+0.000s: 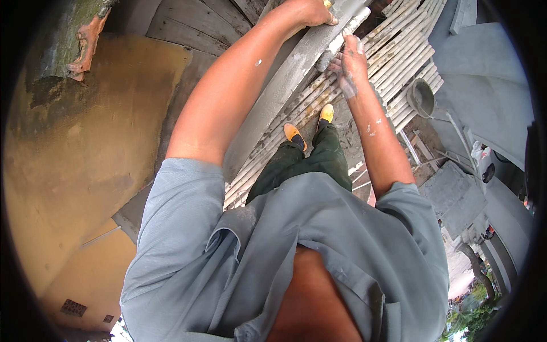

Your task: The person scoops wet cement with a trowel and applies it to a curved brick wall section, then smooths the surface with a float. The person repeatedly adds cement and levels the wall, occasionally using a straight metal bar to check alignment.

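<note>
My left hand (312, 12) is at the top of the view over a grey, cement-coated ledge (273, 97). Its fingers are closed round something with a bit of yellow showing, mostly hidden by the hand and cut off by the frame edge. To its right, my right hand (351, 61) is raised with curled fingers, smeared with pale plaster or cement. Its fingertips meet the lower end of a whitish, cement-smeared strip (354, 21) lying along the ledge's outer side. A small grey lump (325, 60) sits beside those fingers.
I stand in yellow shoes (326, 113) on a platform of bamboo poles (399, 57). A round grey bucket (420, 98) rests at its right edge. An ochre wall (97, 148) fills the left, with a broken, mossy edge (85, 45) jutting out above. Ground lies far below at right.
</note>
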Demonstrator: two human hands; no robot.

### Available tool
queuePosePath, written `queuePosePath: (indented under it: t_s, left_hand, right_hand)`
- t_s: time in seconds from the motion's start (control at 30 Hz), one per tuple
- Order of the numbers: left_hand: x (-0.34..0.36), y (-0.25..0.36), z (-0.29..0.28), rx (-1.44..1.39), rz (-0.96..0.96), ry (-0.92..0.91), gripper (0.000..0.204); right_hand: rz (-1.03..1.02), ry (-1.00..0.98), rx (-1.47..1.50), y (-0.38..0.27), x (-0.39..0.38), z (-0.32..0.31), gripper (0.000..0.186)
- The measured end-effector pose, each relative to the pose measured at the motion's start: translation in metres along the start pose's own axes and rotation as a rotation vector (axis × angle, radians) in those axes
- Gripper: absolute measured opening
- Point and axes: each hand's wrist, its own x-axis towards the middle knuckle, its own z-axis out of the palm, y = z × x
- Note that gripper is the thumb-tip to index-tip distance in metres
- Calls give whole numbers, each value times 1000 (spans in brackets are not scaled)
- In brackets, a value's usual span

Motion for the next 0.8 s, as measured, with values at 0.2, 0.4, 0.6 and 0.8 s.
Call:
queuePosePath:
  t_s: [0.2, 0.4, 0.6, 0.8]
  left_hand:
    - [30, -5, 12, 429, 385, -124, 50]
    - [9, 49, -4, 393, -66, -102, 43]
    - [-91, -9, -55, -255, 146, 264, 33]
    - [-246, -76, -148, -204, 128, 416, 25]
  right_hand:
    - [130, -9, -20, 53, -94, 22, 75]
    - [337, -110, 111, 78, -141, 28, 66]
    - [438, -155, 116, 79, -136, 20, 71]
    - [467, -249, 77, 80, -132, 8, 95]
